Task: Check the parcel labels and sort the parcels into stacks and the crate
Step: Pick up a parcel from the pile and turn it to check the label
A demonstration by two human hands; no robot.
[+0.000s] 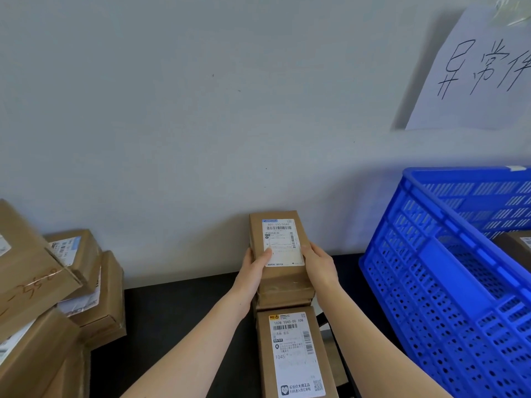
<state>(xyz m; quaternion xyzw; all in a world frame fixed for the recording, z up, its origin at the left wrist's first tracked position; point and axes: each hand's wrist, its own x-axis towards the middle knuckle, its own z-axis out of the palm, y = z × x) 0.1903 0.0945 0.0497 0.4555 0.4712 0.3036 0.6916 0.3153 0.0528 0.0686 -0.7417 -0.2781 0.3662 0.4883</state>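
Note:
A small brown cardboard parcel (278,271) with a white barcode label lies on top of a short stack against the wall. My left hand (254,268) grips its left edge, thumb lying on the label. My right hand (319,264) grips its right edge. In front of that stack stands a nearer parcel (293,354) with a label reading T045. A blue perforated plastic crate (448,259) sits to the right, with a brown parcel (517,244) partly visible inside.
Several brown parcels (43,285) are piled unevenly at the left on the dark table (172,320). A handwritten paper sign (477,70) is taped to the pale wall above the crate.

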